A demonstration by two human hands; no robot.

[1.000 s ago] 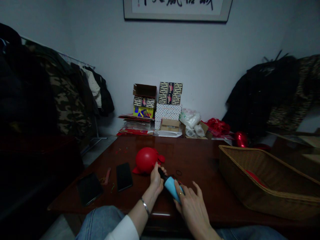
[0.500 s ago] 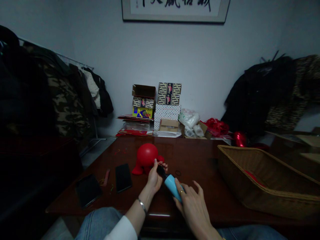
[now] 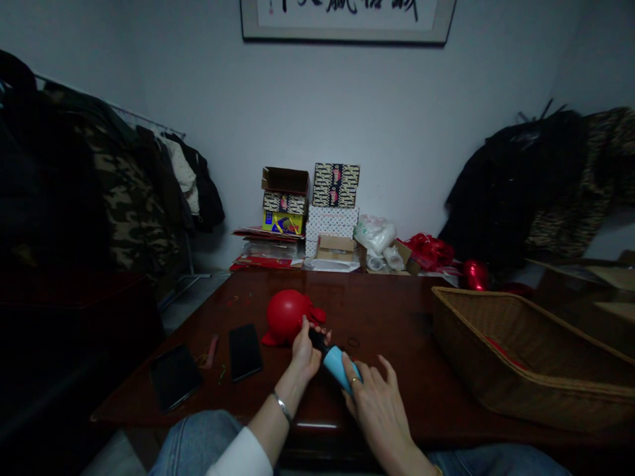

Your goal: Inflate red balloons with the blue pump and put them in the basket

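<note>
My right hand (image 3: 380, 400) is wrapped round the light-blue barrel of a balloon pump (image 3: 339, 367), whose black front end points up and left. At that front end my left hand (image 3: 306, 350) is closed round the neck of a red balloon (image 3: 288, 316). The balloon is partly inflated and round, low over the brown table (image 3: 377, 297). Its neck and the nozzle tip are hidden by my left fingers. Limp red pieces (image 3: 317, 314) lie just beside the balloon, and I cannot tell whether they are separate balloons.
Left of my hands lie a black phone (image 3: 245, 352) and a dark tablet (image 3: 175, 377). Between them is a small reddish stick (image 3: 212, 352). A wicker basket (image 3: 496, 344) stands on the right. Stacked boxes (image 3: 331, 225) are at the back wall. A thin dark ring (image 3: 353, 342) lies near the pump.
The balloon has shifted slightly left and down, showing more of the limp red pieces on its right. Both hands and the pump have moved a little left.
</note>
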